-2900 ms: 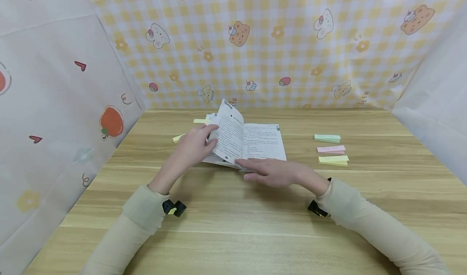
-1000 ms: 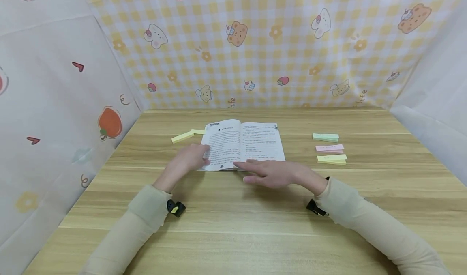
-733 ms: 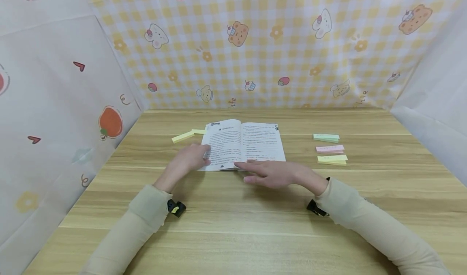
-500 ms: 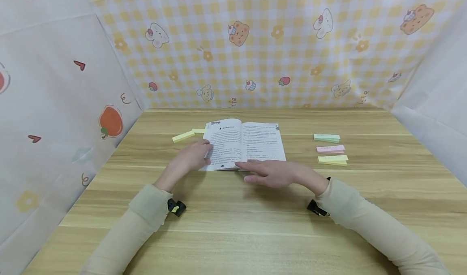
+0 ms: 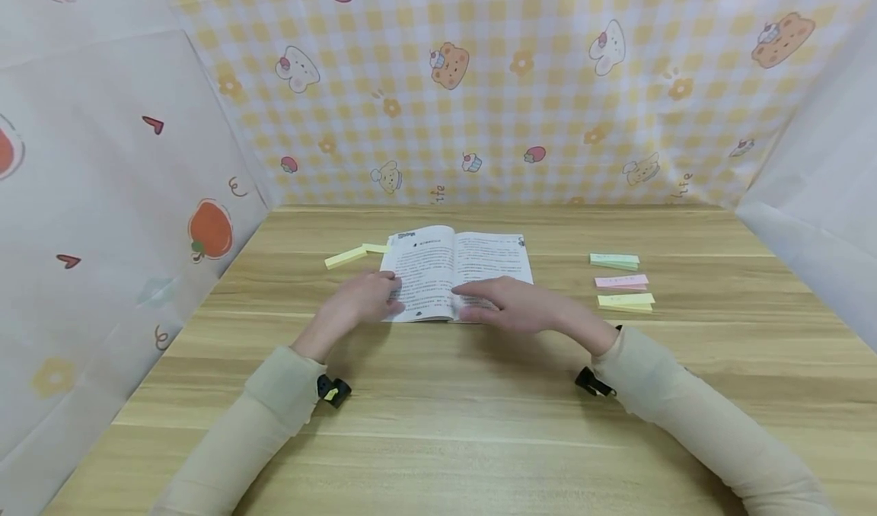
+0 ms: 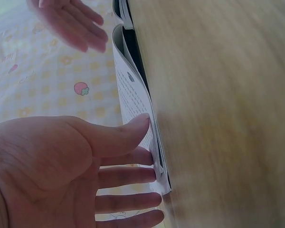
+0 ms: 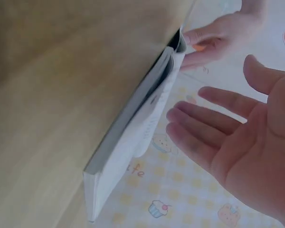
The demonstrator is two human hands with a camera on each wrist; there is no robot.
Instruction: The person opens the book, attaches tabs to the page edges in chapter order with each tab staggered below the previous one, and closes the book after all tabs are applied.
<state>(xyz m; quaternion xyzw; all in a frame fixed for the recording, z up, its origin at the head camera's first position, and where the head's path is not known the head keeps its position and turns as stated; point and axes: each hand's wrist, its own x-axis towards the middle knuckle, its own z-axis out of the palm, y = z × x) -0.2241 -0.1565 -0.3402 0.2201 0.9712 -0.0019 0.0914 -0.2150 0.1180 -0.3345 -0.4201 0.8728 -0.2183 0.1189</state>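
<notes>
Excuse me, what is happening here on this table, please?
A person has an open book lying on a wooden table. The left hand holds the left page down with straight fingers. The right hand is open, flat above the right page; whether it touches is unclear. Green, pink and yellow sticky notes lie to the right, and two yellow strips lie left of the book.
</notes>
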